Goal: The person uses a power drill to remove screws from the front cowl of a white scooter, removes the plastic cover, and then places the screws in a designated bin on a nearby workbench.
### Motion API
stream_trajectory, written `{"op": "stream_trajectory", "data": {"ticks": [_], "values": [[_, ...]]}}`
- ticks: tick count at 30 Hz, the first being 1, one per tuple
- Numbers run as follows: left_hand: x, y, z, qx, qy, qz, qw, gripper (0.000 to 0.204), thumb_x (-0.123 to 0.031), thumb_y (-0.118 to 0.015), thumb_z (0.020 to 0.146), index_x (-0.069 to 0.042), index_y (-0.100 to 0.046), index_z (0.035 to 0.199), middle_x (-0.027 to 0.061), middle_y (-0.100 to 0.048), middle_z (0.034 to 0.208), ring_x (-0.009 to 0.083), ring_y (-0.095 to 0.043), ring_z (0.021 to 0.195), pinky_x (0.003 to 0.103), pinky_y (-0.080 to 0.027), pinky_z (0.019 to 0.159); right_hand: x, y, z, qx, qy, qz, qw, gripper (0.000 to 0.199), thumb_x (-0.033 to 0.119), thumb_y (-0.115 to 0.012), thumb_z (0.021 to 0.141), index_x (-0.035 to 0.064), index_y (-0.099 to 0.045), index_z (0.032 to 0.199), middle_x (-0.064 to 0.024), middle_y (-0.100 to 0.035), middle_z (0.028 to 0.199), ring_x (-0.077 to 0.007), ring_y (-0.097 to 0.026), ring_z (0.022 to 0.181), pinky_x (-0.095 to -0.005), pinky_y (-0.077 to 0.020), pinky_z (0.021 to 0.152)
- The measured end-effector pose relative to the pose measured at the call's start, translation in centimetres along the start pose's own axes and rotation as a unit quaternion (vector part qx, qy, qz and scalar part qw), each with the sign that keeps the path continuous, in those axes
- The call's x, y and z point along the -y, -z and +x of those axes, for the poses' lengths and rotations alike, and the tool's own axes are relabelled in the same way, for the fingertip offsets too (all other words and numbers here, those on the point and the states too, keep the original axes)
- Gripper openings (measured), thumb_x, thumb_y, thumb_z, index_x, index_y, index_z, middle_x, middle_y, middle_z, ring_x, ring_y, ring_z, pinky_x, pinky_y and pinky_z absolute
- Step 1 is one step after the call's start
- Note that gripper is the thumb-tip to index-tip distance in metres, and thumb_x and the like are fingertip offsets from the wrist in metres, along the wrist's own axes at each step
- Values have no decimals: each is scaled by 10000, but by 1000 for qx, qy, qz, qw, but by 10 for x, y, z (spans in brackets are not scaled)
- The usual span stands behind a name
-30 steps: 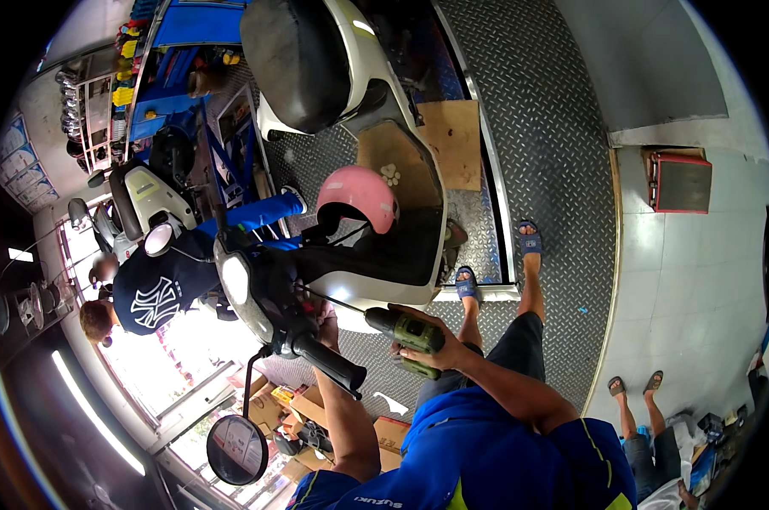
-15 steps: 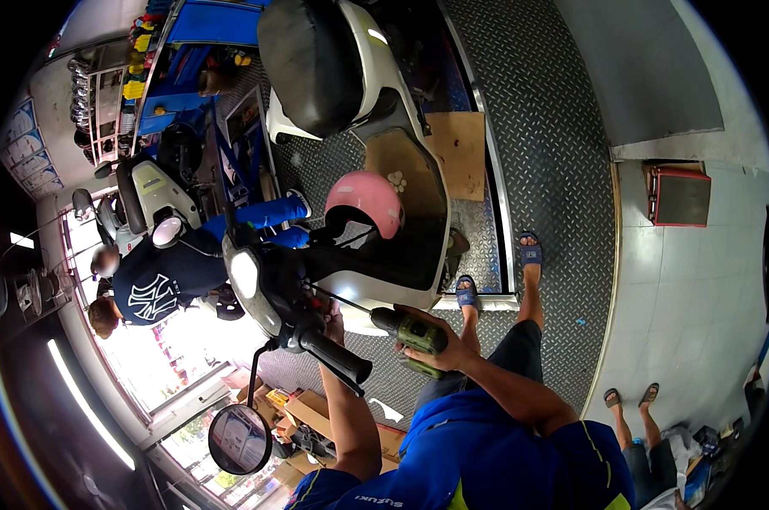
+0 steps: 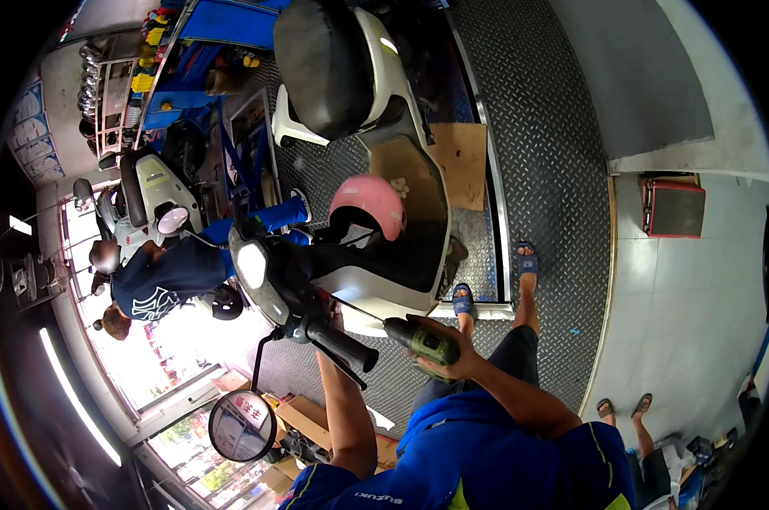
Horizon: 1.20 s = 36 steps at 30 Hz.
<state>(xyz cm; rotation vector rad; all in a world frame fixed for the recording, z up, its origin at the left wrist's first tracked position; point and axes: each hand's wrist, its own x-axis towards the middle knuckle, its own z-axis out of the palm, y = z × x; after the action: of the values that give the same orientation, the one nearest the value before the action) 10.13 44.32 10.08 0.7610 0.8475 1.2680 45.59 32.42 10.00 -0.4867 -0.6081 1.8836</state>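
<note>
My right hand (image 3: 464, 352) is wrapped around the grip of a green and black cordless drill (image 3: 431, 342). From the drill a long thin bit (image 3: 359, 310) runs up and left toward the scooter's front, under the handlebar; its tip is lost among dark parts. My left hand (image 3: 337, 318) reaches up behind the handlebar grip (image 3: 343, 345), close to where the bit points. Its fingers are mostly hidden there. The white and black scooter (image 3: 371, 299) stands before me, with a pink helmet (image 3: 369, 206) resting at its footboard.
A round mirror (image 3: 242, 425) juts out at the lower left. Beyond the scooter, a person in a dark shirt (image 3: 170, 276) is beside another scooter (image 3: 156, 183). Cardboard (image 3: 459, 161) lies by the footboard; open boxes (image 3: 306, 416) are near my left arm. A red-edged case (image 3: 675, 209) sits right.
My right hand and the drill have shifted slightly right and down. A bright light spot near the bit on the scooter's panel has gone. The other person has leaned lower.
</note>
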Motion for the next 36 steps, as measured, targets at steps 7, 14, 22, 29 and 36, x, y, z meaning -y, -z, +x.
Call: {"op": "stream_trajectory", "data": {"ticks": [7,14,22,29,36], "values": [[-55,-46,-39,-234,63,-34,970,211,-228,-581,1020,-51,-620,1128,67,-664,971,193,-630,832,290,-524,720,24,-13,-31,44,-29,-100,994,842,-56,-746,853,120,-373,1587,-142,-704,1224,-216,-692,1097,-375,-539,982],[-93,-50,-98,-243,90,-145,955,222,-298,-583,1004,-78,-611,995,31,-507,766,156,-408,647,296,-354,579,6,-34,-75,53,-131,-95,985,827,-93,-705,877,125,-353,1594,-126,-688,1230,-190,-690,1094,-334,-577,918],[-135,-162,-111,12,232,91,968,303,-327,-583,1045,-25,-612,1043,-16,-441,730,112,-392,590,274,-332,520,-20,-123,-98,32,-92,-394,914,813,-88,-731,827,80,-415,1558,-104,-619,1423,-211,-653,1197,-327,-525,1028],[-89,-263,-62,22,346,174,922,407,-416,-543,1075,-56,-559,885,6,-440,659,124,-397,505,306,-347,455,-36,-183,-129,-3,-70,-345,936,816,-123,-666,845,77,-378,1582,-127,-592,1439,-189,-694,1113,-313,-550,972],[37,-306,69,-34,314,277,907,483,-439,-487,1081,-27,-570,844,40,-412,577,183,-378,435,372,-314,407,-59,-149,-179,-78,-63,-401,911,800,-12,-760,813,59,-437,1542,-149,-681,1310,-224,-671,1178,-346,-520,1030]]}}
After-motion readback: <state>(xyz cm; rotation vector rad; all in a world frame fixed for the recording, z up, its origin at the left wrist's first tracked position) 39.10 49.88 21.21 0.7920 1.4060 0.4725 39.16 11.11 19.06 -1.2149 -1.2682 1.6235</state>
